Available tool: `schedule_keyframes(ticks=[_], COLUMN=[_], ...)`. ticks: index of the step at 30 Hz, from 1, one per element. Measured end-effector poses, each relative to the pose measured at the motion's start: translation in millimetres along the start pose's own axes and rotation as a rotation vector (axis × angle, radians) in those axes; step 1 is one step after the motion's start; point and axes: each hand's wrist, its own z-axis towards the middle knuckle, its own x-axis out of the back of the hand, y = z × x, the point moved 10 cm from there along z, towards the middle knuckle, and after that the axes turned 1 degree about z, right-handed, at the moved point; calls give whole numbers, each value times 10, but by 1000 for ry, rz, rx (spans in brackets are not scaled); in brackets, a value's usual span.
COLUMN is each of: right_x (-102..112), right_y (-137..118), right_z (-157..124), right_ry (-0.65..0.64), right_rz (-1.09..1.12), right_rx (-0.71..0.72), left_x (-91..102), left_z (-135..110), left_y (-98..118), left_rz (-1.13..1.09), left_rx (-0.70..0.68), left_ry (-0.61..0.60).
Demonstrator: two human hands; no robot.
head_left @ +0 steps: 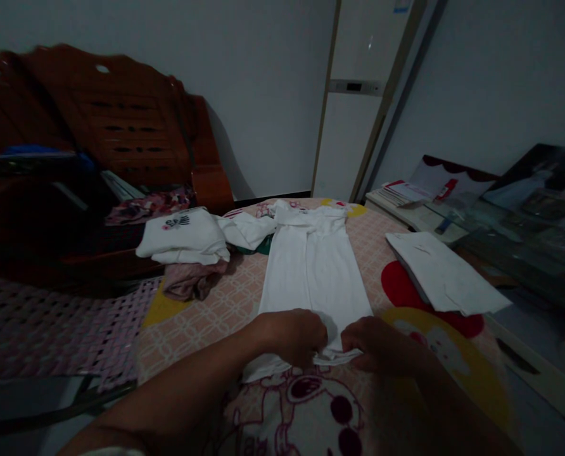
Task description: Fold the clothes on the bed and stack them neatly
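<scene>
A long white garment [313, 266] lies stretched out on the cloth-covered table, bunched at its far end. I cannot tell whether it is trousers or a shirt. My left hand [298, 335] is closed at its near edge, with the fingertips partly hidden. At the right corner of that edge, my right hand [375, 345] pinches the fabric. Between the two hands the hem lies slightly wrinkled.
Folded white clothes [187, 237] rest on a brownish-pink cloth [192, 280] at the left. A folded white item [446, 272] lies on the right. A wooden chair [125, 126] and a glass shelf [515, 228] flank the patterned table cover [201, 323].
</scene>
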Motion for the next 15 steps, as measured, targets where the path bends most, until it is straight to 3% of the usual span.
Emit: schedule_keyframes(ticks=[4,7,10,13,15], right_x=[-36,45,80,-42,-130], right_y=[0,-155,-398,-578,-628], right_z=[40,106,97,106,144], right_ry=[-21,151,319,298,243], right_rz=[214,319,297,195,114], right_rx=[-33,109,337,446,437], left_x=[28,128,276,418,484], left_z=[-17,-34,-33,-65,-38], left_y=[-55,-259,-830,-1456,-1761], left_rz=[-297,-472,-349,-160,-113], left_rx=[-70,-92,146,451,568], left_ry=[-6,75,292,488,566])
